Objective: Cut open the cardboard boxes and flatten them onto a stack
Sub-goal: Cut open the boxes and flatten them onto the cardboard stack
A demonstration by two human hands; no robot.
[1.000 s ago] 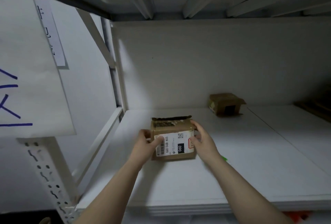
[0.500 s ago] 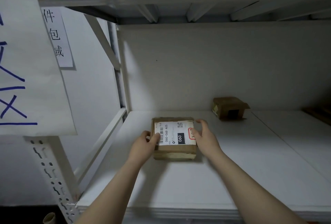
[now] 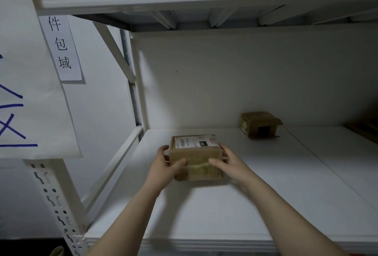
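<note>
Centre frame, left hand and right hand clasp a taped box by its sides above a shelf, thumbs curled across its near face. The tilted box could slip from this side grip; a second box sits mid-right.

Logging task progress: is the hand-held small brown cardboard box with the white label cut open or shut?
Shut, apparently: the small brown cardboard box is full-shaped, glossy tape spanning its near face; blur hides any cut.
</note>
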